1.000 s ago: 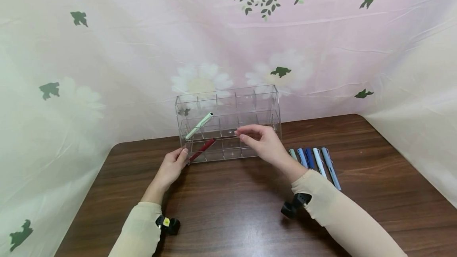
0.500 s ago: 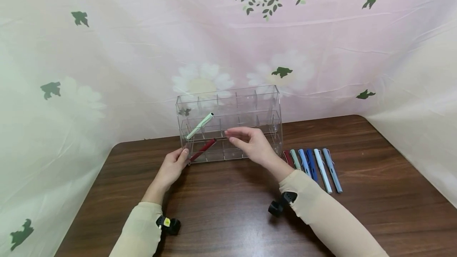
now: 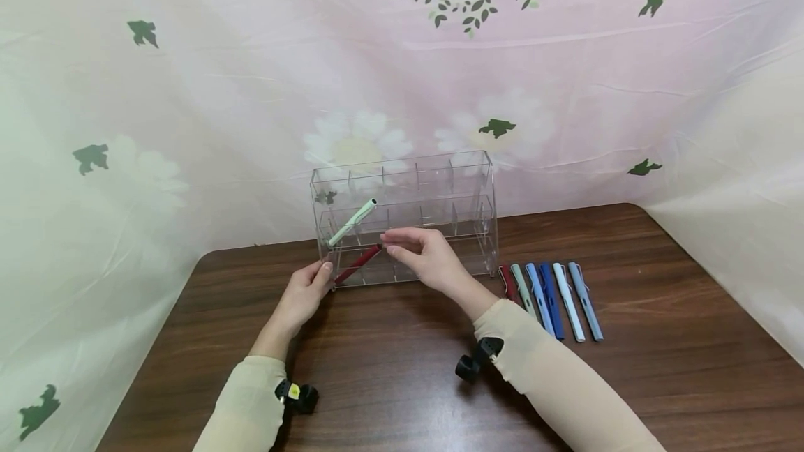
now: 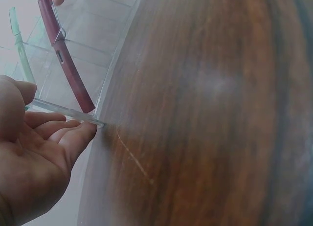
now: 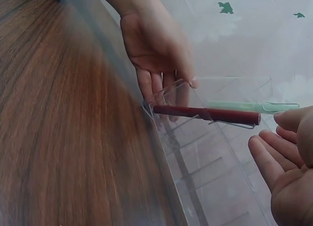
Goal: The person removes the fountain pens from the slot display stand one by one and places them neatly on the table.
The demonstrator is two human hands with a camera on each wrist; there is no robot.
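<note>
A clear acrylic pen holder with divided tiers stands near the back of the table. My left hand grips its lower left edge, thumb on one side and fingers on the other, as the left wrist view shows. In the leftmost part of the holder, a dark red pen leans to the right in the lower tier. Above it a mint green pen slants the same way. My right hand, thumb and fingers apart, is close to the red pen's upper end and holds nothing.
To the right of the holder, several pens lie side by side on the wooden table: a dark red pen, a sage green pen and blue ones, including a dark blue pen. A printed cloth hangs behind.
My right hand has moved left across the holder's front to the red pen's upper end, uncovering the dark red pen in the row. My left hand keeps its grip on the holder.
</note>
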